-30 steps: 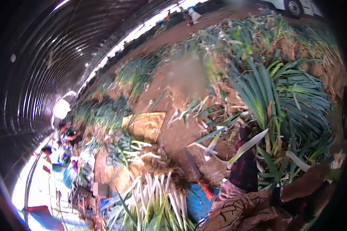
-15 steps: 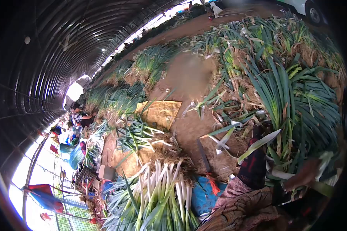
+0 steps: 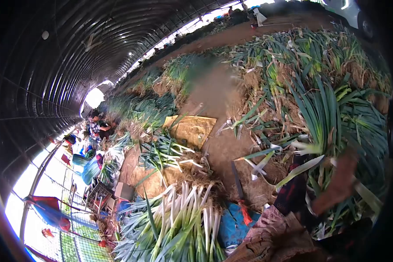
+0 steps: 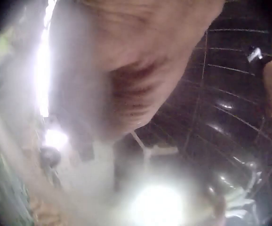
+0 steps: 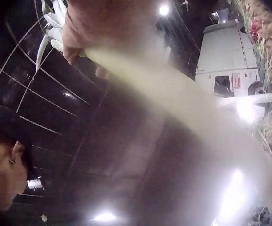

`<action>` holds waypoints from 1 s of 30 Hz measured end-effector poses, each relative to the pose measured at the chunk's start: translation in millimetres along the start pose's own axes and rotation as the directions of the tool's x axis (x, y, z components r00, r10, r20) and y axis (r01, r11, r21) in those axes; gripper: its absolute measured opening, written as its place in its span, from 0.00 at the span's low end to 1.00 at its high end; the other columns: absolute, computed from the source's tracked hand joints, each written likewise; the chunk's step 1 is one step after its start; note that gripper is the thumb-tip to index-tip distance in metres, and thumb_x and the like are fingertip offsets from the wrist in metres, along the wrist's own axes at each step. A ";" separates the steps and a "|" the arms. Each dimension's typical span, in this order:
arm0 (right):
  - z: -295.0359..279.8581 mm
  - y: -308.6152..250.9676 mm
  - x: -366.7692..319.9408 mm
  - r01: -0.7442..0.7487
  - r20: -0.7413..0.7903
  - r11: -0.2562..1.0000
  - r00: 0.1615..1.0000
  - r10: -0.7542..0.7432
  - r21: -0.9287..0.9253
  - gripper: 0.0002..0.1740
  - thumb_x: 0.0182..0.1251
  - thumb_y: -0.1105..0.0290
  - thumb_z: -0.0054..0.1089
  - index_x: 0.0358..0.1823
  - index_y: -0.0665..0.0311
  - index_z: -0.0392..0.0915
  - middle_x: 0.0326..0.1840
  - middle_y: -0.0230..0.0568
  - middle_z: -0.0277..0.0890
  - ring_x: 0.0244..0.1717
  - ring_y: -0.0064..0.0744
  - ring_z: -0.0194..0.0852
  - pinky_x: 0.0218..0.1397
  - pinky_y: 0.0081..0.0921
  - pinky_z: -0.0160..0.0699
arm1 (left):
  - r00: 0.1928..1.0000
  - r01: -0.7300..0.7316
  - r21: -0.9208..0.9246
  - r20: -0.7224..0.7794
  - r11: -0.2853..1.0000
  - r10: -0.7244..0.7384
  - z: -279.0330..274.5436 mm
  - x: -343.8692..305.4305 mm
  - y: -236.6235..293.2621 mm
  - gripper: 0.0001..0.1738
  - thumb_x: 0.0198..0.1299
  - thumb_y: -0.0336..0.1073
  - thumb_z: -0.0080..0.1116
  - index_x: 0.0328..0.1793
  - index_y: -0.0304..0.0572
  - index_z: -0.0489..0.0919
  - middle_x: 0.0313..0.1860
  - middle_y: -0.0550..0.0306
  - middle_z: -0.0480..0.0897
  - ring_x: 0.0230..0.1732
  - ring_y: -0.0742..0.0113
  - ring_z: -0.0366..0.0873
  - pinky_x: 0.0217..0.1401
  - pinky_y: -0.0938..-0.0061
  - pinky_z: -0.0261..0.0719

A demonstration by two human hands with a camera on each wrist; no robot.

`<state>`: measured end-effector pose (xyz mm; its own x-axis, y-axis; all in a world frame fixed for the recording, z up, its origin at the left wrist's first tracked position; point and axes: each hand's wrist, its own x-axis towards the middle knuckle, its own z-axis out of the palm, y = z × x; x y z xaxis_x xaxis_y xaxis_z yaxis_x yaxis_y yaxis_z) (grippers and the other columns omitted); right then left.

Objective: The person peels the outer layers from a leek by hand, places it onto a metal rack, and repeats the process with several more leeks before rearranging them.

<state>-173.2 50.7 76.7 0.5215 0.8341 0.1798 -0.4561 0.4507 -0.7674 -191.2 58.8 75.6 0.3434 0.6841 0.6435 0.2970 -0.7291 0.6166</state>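
In the right wrist view my right hand (image 5: 112,28) grips a leek. The leek's pale shaft (image 5: 173,94) runs blurred toward the lower right, and its splayed white end (image 5: 56,23) sticks out past the fingers. The head view has this hand (image 3: 338,177) blurred at the right, the leek's splayed end (image 3: 306,147) on one side and its shaft (image 3: 369,196) on the other. My left hand (image 4: 145,61) fills the top of the left wrist view, fingers curled; I cannot tell what it holds. The leek's splayed end (image 4: 237,205) shows low there.
Trimmed leeks (image 3: 179,218) lie heaped at the bottom, by a blue sheet (image 3: 233,225). A long knife (image 3: 237,179) with a red-wrapped handle rests on the soil. Untrimmed leeks (image 3: 321,113) stand piled at the right. Other people (image 3: 96,124) are at the far left.
My hand with the leek has risen in the head view, the splayed end swinging up and left. The rest of the scene has shifted slightly as my head turned.
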 end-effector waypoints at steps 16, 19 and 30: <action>-139.1 -232.0 -84.5 0.873 -0.023 0.484 0.486 -0.874 0.059 0.23 0.70 0.56 0.44 0.60 0.63 0.60 0.45 0.47 0.66 0.35 0.32 0.66 0.33 0.25 0.70 | 0.966 -0.106 -0.031 0.235 0.994 0.110 1.9 -17.4 3.0 0.28 0.60 0.38 0.55 0.65 0.34 0.65 0.62 0.34 0.66 0.50 0.42 0.71 0.55 0.58 0.67; -142.8 -251.4 -113.2 0.922 -0.346 0.381 0.337 -0.876 -0.067 0.18 0.70 0.56 0.43 0.52 0.62 0.65 0.36 0.41 0.61 0.28 0.26 0.57 0.27 0.20 0.62 | 0.928 -0.372 0.309 0.082 0.875 0.365 6.1 1.5 12.3 0.27 0.62 0.40 0.54 0.64 0.34 0.66 0.61 0.35 0.67 0.48 0.42 0.73 0.53 0.59 0.69; -173.8 -270.6 -171.2 0.933 -0.499 0.233 0.069 -0.864 -0.274 0.21 0.67 0.54 0.50 0.55 0.56 0.66 0.36 0.39 0.65 0.27 0.25 0.60 0.27 0.22 0.62 | 0.785 0.081 -0.695 0.487 0.715 0.384 73.7 -60.4 93.8 0.11 0.58 0.27 0.61 0.47 0.35 0.80 0.19 0.65 0.68 0.19 0.80 0.55 0.22 0.82 0.56</action>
<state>-13.8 -269.3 146.5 0.7898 -0.4901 0.3687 0.5778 0.7962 -0.1795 -118.5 -52.4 61.1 0.8172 0.2466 0.5209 -0.3789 -0.4510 0.8081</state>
